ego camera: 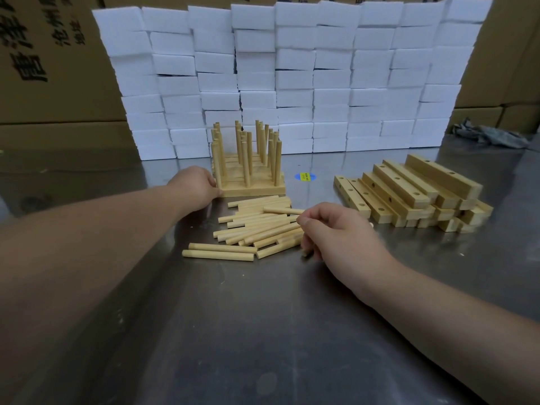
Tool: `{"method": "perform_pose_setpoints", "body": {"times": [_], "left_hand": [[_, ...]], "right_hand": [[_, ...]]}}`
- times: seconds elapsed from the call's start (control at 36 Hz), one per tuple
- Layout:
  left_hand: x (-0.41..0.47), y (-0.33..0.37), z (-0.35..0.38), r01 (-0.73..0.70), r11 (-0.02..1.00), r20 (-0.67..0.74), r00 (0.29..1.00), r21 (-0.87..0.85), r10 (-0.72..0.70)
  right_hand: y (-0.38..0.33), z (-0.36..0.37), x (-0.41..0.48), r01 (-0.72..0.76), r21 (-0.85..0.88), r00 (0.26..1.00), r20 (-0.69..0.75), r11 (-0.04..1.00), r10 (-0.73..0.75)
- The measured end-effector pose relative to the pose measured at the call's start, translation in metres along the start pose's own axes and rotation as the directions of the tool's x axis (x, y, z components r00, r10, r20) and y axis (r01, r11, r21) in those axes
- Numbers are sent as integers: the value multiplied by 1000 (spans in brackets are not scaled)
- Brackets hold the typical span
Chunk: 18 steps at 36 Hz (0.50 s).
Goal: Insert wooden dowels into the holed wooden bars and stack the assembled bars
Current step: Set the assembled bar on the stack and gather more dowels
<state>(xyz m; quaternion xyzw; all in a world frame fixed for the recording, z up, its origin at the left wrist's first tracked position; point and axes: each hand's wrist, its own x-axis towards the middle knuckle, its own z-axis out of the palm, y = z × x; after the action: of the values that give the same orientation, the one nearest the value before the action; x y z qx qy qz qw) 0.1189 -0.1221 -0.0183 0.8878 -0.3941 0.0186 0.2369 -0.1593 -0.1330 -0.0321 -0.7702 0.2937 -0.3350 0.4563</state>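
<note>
A: Where are the hands?

B: The left hand [198, 185] reaches to the assembled bars [254, 187], which sit near the middle of the far edge of the worktop [263, 331]. Its fingertips touch the left end of the nearest bar. I cannot tell whether they curl round it, because the back of the hand hides them.

A: And the other?

B: The right hand [336, 232] has its fingers curled. Thumb and forefinger pinch the right end of the top dowel [282, 211], which lies across the loose dowels [257, 232].

A: Where is that heap?

B: In the middle of the worktop, just on the near side of the assembled bars, between the two hands. Most lie roughly left to right, and a few fan out toward the near left.

A: How do the assembled bars stand?

B: They lie flat, side by side, making a low slab. Dowels stand upright in them in rows.

A: And the unfilled ones?

B: The holed bars [409, 194] are piled toward the far right corner, well apart from the assembly. They lie at a slant in overlapping layers, with their holes showing.

A: Anything else?

B: A blue sticker [304, 176] lies on the steel between the assembly and the holed bars. Along the far edge stands a wall of white foam blocks [292, 77], with cardboard boxes [52, 68] behind it. A crumpled grey sheet [491, 135] lies at the far right corner.
</note>
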Motion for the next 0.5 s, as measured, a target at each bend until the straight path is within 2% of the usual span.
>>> {"method": "perform_pose_setpoints", "body": {"times": [0.28,0.39,0.5], "left_hand": [[-5,4,-2,11,999,12,1000,53,-12],[-8,3,-9,24,997,-33,999,75,-22],[-16,5,-18,-31,997,-7,999,70,31]], "right_hand": [[2,0,1,2,7,1000,8,1000,-2],[3,-1,1,-1,2,1000,10,1000,1],[3,0,2,3,-9,1000,8,1000,-3]]}}
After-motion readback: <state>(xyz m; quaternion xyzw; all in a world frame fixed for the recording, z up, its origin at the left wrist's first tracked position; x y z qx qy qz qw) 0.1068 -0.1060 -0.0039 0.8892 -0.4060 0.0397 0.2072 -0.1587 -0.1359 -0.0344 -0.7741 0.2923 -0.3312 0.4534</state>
